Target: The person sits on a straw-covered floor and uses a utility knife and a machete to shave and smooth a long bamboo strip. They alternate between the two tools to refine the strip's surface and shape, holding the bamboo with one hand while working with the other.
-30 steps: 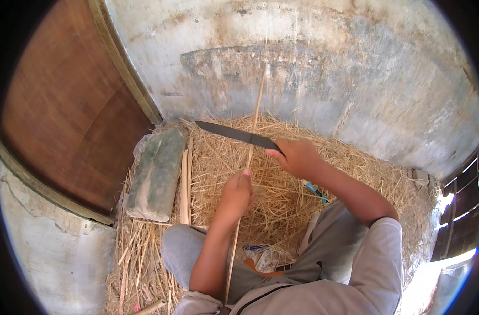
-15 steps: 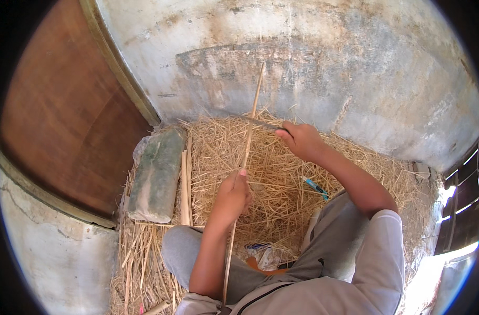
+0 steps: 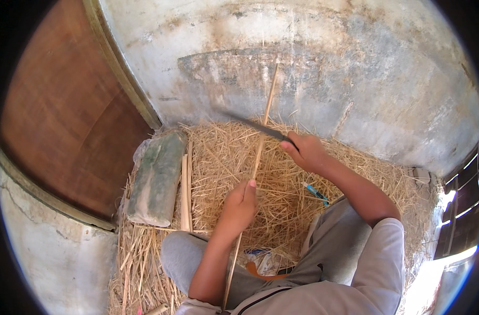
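Observation:
My left hand is closed round a long, thin, pale strip that looks like bamboo. The strip slants from beside my body up toward the wall, its far end free. In my right hand is the dark handle of a long-bladed knife. The blade points to the upper left and crosses the strip beyond my left hand; it seems to touch the strip, though its tip is smeared by motion. Pale shavings lie thick beneath both hands.
A grey-green block lies at left, with split strips beside it. A blue cutter rests in the shavings near my right knee. The stained wall rises ahead; a brown door panel is at left.
My right hand has come slightly nearer and to the right, with the knife lower along the strip. My left hand has shifted right and nearer, and the strip's far end leans further right.

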`<action>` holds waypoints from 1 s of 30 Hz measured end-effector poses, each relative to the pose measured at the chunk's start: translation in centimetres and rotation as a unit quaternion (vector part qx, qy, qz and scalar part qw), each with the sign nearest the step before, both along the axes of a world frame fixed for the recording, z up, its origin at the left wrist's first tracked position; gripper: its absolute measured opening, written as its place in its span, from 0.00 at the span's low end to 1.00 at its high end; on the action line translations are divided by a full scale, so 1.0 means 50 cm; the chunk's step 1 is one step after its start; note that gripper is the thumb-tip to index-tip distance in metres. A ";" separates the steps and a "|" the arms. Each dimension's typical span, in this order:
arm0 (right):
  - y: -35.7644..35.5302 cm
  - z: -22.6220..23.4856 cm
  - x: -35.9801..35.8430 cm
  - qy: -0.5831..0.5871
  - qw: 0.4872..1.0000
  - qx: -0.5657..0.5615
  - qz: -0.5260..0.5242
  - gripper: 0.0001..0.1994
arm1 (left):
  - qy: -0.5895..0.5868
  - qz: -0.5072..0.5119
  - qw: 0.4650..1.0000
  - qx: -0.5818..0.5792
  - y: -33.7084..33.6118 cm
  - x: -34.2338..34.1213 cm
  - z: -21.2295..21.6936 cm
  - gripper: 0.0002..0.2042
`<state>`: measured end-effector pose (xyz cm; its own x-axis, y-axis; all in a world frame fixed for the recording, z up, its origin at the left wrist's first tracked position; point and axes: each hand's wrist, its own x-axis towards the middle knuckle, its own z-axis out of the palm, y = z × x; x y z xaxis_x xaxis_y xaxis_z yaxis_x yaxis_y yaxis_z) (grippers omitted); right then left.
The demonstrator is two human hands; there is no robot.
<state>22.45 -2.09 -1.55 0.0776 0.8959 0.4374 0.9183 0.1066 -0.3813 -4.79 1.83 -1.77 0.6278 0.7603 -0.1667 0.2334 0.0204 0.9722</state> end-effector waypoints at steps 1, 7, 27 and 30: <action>-0.004 -0.001 0.004 -0.045 0.999 0.001 0.031 0.26 | 0.015 0.007 1.000 -0.002 -0.002 0.001 0.010 0.20; 0.029 -0.046 0.049 0.050 0.997 -0.034 -0.053 0.28 | 0.039 0.028 0.993 0.104 0.001 0.028 -0.021 0.18; -0.030 0.022 -0.021 -0.006 0.984 0.084 0.154 0.25 | 0.001 0.041 0.991 0.125 0.034 0.057 -0.052 0.19; 0.003 -0.012 0.010 -0.016 0.998 0.024 0.057 0.25 | -0.025 0.021 0.999 0.032 0.031 0.062 -0.051 0.18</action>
